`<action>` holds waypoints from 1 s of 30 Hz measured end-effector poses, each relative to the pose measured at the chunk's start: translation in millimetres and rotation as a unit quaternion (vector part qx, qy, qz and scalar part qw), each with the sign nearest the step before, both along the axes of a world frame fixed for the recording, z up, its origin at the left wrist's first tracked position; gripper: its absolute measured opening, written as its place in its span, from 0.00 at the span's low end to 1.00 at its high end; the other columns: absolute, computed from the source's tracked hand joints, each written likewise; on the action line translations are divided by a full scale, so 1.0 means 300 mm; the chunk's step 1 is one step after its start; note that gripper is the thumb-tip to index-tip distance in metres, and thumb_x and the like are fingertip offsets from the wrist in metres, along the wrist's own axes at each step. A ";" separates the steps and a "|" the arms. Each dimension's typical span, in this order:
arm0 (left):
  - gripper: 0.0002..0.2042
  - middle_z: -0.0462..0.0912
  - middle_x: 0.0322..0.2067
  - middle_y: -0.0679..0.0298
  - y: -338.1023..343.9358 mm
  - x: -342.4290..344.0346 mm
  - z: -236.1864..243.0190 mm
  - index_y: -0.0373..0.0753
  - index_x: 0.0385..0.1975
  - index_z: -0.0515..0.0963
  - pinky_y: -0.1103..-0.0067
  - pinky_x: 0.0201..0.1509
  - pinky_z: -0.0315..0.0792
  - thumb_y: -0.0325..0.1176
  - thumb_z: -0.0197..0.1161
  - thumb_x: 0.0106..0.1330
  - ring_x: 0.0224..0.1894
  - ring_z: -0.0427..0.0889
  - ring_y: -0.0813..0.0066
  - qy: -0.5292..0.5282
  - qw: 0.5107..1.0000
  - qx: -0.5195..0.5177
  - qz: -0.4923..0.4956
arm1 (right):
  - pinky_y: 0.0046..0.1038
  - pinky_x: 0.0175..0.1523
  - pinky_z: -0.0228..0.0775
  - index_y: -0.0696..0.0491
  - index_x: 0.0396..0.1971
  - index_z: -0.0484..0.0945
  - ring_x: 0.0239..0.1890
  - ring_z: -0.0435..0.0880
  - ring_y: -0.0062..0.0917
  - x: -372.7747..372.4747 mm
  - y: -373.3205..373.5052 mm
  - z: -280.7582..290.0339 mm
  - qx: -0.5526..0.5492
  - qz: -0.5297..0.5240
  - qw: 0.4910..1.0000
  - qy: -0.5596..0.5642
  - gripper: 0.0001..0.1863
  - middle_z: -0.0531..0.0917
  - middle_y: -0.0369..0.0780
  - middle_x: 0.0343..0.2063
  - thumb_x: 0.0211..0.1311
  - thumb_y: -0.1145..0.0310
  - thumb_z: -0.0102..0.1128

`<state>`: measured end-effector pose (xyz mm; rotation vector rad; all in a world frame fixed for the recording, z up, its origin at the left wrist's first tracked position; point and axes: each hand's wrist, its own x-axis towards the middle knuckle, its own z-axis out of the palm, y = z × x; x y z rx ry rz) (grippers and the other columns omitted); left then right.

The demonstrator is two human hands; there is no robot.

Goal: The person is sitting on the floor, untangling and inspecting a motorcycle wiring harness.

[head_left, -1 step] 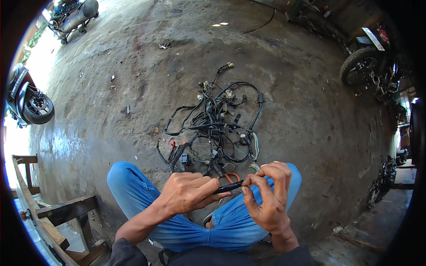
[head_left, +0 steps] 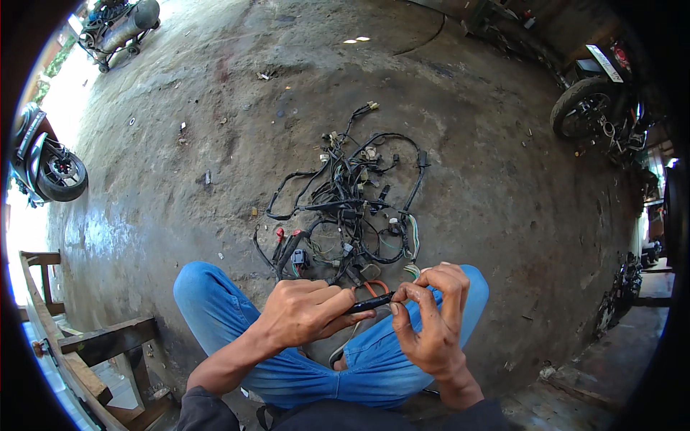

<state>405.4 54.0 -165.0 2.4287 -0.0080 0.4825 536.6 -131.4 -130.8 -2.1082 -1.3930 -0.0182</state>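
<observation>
Two bare hands on one black wrapped length (head_left: 368, 304) here, right at the near end of a big tangled wiring harness (head_left: 351, 214) that's sprawled over the bare, stained floor (head_left: 503, 215). The left hand (head_left: 305, 310) has its fingers curled in, with the black piece clamped along the thumb and index. The right hand (head_left: 440, 332) is at the other end of that piece, thumb and index tips pinching it, the rest of the fingers bent and lifted off. An orange wire (head_left: 369, 289) loops just past the black length, on the harness's near side.

As for the harness itself, mostly black-sleeved runs in messy loops. Red-tipped bits (head_left: 280, 233) poke out on its left, with a grey connector (head_left: 299, 257) near them, and a bare bunch of pale and green wires (head_left: 415, 237) runs down its right side. Knees in blue jeans (head_left: 215, 294) sit either side of its near end.

Well left of the harness there's a motorbike wheel (head_left: 63, 172), and beyond its far right another motorbike (head_left: 586, 108). A wheeled tank (head_left: 129, 32) stands way past its far left, and some wooden framing (head_left: 108, 336) is off to its near left.
</observation>
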 end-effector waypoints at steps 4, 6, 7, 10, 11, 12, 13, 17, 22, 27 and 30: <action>0.16 0.69 0.15 0.68 -0.006 0.002 0.006 0.43 0.22 0.75 0.72 0.17 0.64 0.41 0.77 0.54 0.16 0.73 0.70 0.004 1.000 -0.004 0.017 | 0.50 0.63 0.61 0.56 0.40 0.77 0.53 0.69 0.38 -0.040 -0.005 -0.068 0.032 -0.022 0.999 0.002 0.11 0.68 0.43 0.47 0.60 0.70 0.64; 0.15 0.70 0.15 0.68 -0.005 -0.004 -0.005 0.43 0.23 0.76 0.73 0.17 0.64 0.41 0.77 0.54 0.17 0.74 0.70 -0.004 1.000 -0.005 0.018 | 0.52 0.64 0.60 0.56 0.40 0.76 0.54 0.68 0.38 -0.062 0.002 -0.085 0.059 -0.036 0.997 0.027 0.09 0.67 0.43 0.48 0.62 0.70 0.62; 0.14 0.71 0.15 0.68 -0.004 -0.006 -0.010 0.43 0.24 0.78 0.73 0.17 0.64 0.40 0.77 0.55 0.17 0.74 0.71 -0.012 1.000 -0.009 0.021 | 0.52 0.64 0.60 0.56 0.40 0.76 0.54 0.68 0.38 -0.068 0.005 -0.087 0.058 -0.035 0.997 0.026 0.09 0.67 0.43 0.48 0.62 0.70 0.62; 0.13 0.73 0.16 0.68 0.000 -0.016 -0.010 0.42 0.26 0.79 0.73 0.17 0.64 0.40 0.77 0.55 0.17 0.75 0.70 -0.019 0.999 -0.016 0.023 | 0.53 0.65 0.59 0.56 0.40 0.75 0.55 0.67 0.38 -0.081 0.011 -0.085 0.053 -0.030 0.998 0.023 0.09 0.66 0.44 0.48 0.63 0.70 0.60; 0.13 0.73 0.16 0.68 -0.002 -0.020 -0.010 0.42 0.26 0.79 0.73 0.17 0.64 0.40 0.77 0.55 0.17 0.75 0.70 -0.021 0.999 -0.016 0.023 | 0.53 0.66 0.58 0.56 0.40 0.76 0.55 0.67 0.38 -0.087 0.014 -0.084 0.051 -0.032 0.998 0.021 0.09 0.66 0.44 0.48 0.63 0.69 0.60; 0.12 0.73 0.16 0.68 -0.005 -0.024 -0.010 0.42 0.26 0.79 0.73 0.17 0.64 0.39 0.77 0.55 0.16 0.75 0.70 -0.021 0.999 -0.018 0.034 | 0.53 0.66 0.58 0.56 0.40 0.76 0.55 0.67 0.38 -0.092 0.016 -0.082 0.049 -0.033 0.998 0.018 0.09 0.66 0.43 0.48 0.64 0.69 0.60; 0.12 0.74 0.15 0.67 -0.008 -0.027 -0.010 0.42 0.26 0.79 0.72 0.17 0.65 0.39 0.77 0.55 0.16 0.75 0.70 -0.020 0.999 -0.019 0.046 | 0.53 0.66 0.58 0.56 0.40 0.76 0.55 0.67 0.38 -0.093 0.020 -0.082 0.049 -0.032 0.998 0.015 0.09 0.66 0.43 0.48 0.64 0.69 0.60; 0.12 0.74 0.15 0.67 -0.021 -0.028 -0.026 0.41 0.27 0.79 0.72 0.17 0.65 0.39 0.76 0.56 0.16 0.76 0.70 -0.027 0.997 -0.026 0.062 | 0.52 0.66 0.60 0.56 0.40 0.75 0.54 0.69 0.38 -0.100 0.026 -0.091 0.070 -0.064 0.996 -0.002 0.09 0.68 0.44 0.46 0.64 0.69 0.62; 0.12 0.76 0.16 0.66 -0.025 -0.029 -0.045 0.41 0.28 0.79 0.73 0.17 0.67 0.40 0.75 0.59 0.16 0.77 0.70 -0.028 0.997 -0.026 0.071 | 0.49 0.67 0.61 0.49 0.41 0.84 0.55 0.70 0.37 -0.120 0.049 -0.085 0.153 -0.131 0.979 0.024 0.12 0.71 0.40 0.47 0.56 0.68 0.74; 0.12 0.76 0.16 0.66 -0.002 -0.017 -0.065 0.42 0.29 0.79 0.73 0.18 0.67 0.41 0.74 0.59 0.17 0.77 0.70 -0.039 0.996 -0.019 0.076 | 0.44 0.63 0.64 0.48 0.31 0.88 0.52 0.71 0.35 -0.111 0.074 -0.107 0.192 -0.163 0.968 -0.010 0.07 0.74 0.35 0.40 0.52 0.70 0.77; 0.12 0.76 0.16 0.67 0.007 -0.014 -0.072 0.42 0.29 0.79 0.74 0.18 0.67 0.41 0.74 0.59 0.16 0.77 0.70 -0.035 0.996 -0.002 0.086 | 0.41 0.59 0.65 0.49 0.30 0.88 0.48 0.71 0.33 -0.107 0.102 -0.090 0.137 -0.189 0.972 -0.011 0.07 0.74 0.35 0.38 0.51 0.70 0.77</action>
